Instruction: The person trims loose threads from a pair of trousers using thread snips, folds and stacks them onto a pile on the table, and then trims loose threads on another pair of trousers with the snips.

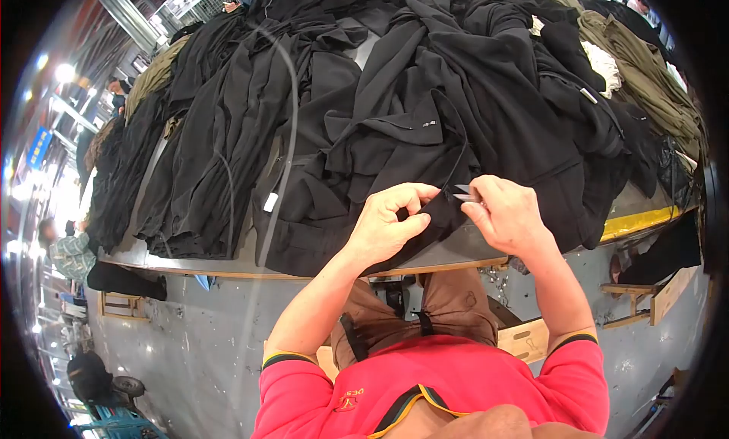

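My left hand pinches the edge of a black garment between thumb and fingers, just above the table's front edge. Small metal thread snips stick out of my right hand, their pointed blades facing left, close to the pinched edge. The fingers of that hand are curled round the snips and hide most of them. The cloth spreads away from me in folds, and a small white print shows on one flap.
Black garments are heaped across the table, and olive ones lie at the far right. A white tag shows at left. Wooden stools stand on the grey floor. Another person in a patterned top is at the left.
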A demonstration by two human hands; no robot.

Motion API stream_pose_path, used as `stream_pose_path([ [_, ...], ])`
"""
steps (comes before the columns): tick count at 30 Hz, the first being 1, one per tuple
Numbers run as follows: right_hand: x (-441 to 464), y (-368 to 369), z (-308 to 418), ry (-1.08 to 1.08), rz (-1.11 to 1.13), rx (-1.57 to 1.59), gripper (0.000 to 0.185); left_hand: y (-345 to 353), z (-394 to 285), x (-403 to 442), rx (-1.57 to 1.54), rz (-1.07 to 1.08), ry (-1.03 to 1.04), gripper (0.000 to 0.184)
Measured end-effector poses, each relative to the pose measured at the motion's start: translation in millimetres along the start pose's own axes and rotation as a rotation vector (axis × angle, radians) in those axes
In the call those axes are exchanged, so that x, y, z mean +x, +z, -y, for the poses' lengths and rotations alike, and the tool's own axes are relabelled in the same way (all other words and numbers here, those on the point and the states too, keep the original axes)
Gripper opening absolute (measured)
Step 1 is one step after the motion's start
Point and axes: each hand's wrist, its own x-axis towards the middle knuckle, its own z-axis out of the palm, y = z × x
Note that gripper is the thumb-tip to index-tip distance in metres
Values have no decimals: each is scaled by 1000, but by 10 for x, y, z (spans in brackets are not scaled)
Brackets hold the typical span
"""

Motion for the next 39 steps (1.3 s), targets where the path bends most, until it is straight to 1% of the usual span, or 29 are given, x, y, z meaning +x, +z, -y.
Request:
stream_pose_path([
  [3, 61, 24, -28, -84, 33, -99, 26, -4, 24, 3, -125, 7, -45, 18],
  [9, 97, 71, -37, -105, 85, -134, 27, 10, 68, 12, -95, -2, -14, 17],
  [12, 114, 121, -41, -106, 70, -130, 25, 15, 60, 12, -49, 23, 22, 16],
  [15, 121, 156, -54, -59, 102, -88, 24, 12, 98, 4, -57, 21, -7, 17],
  [18, 127, 82, -92, 3, 75, 59, 23, -10, 115, -4, -179, 11, -52, 18],
  [19, 121, 43, -108, 61, 66, 166, 24, -30, 115, 2, -239, 16, -86, 18],
  [21, 101, -29, -149, 30, 77, 129, 24, -71, 106, 12, -358, 28, -154, 19],
  [22, 93, -18, -147, -11, 79, 79, 25, -75, 79, 12, -410, 20, -219, 19],
  [24, 68, 20, -142, -87, 81, -21, 26, -94, 140, 22, -446, 43, -221, 18],
  [28, 119, 80, -108, -154, 63, -169, 27, -76, 215, 41, -519, 72, -228, 19],
  [34, 149, 131, -103, -191, 52, -185, 27, -47, 184, 54, -540, 49, -204, 20],
  [39, 160, 212, -113, -217, 8, -187, 25, -81, 268, 54, -563, 79, -249, 21],
])
